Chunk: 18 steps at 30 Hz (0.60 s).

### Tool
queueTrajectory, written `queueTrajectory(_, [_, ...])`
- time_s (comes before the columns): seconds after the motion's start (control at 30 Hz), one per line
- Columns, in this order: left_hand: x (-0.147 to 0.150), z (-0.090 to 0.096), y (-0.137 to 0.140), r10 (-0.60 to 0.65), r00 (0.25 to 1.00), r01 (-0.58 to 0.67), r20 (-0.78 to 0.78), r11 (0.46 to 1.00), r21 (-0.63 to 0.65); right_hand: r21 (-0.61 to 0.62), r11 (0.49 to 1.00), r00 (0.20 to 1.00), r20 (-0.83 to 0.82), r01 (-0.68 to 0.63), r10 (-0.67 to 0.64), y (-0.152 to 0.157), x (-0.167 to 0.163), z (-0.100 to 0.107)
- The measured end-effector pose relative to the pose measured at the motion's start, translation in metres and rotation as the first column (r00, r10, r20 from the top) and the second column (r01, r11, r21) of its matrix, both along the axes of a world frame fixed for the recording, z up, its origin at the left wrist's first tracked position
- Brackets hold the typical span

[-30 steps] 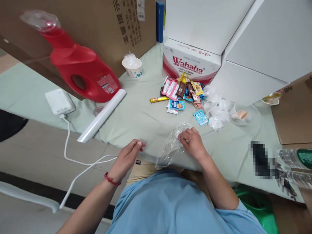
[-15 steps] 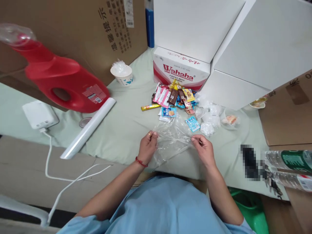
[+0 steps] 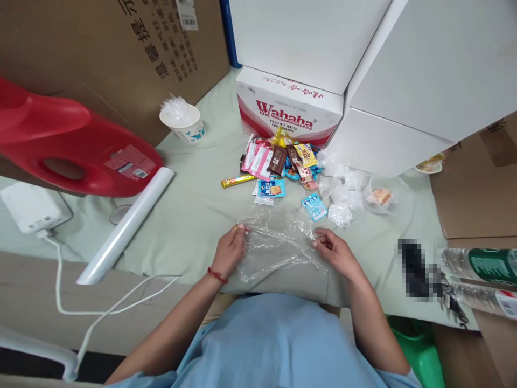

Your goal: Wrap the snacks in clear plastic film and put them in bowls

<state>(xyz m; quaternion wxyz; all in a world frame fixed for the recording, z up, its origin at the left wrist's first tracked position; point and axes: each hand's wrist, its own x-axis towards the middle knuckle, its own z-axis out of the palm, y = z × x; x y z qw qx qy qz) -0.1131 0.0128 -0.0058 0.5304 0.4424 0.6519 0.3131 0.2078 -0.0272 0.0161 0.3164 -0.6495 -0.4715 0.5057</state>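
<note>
Clear plastic film lies spread on the worktop before you. Your left hand pinches one corner; whether your right hand grips the opposite edge cannot be told. Unfolding appears largely done; creases remain.

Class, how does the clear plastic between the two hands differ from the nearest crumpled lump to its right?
Shape: the clear plastic is spread out; the crumpled lump is bunched up.
Size: the clear plastic takes up more room than the crumpled lump.
Handling: the left hand pinches the clear plastic; no hand touches the crumpled lump.
Shared: both are wrinkled and shiny.
</note>
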Motion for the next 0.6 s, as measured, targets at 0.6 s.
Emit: queueTrajectory(0.6, [0.001, 0.037, -0.008, 0.07, 0.537, 0.668, -0.841, 0.573, 0.475, 0.253, 0.955, 0.974, 0.122, 0.157, -0.192, 0.0, -0.014, -0.016])
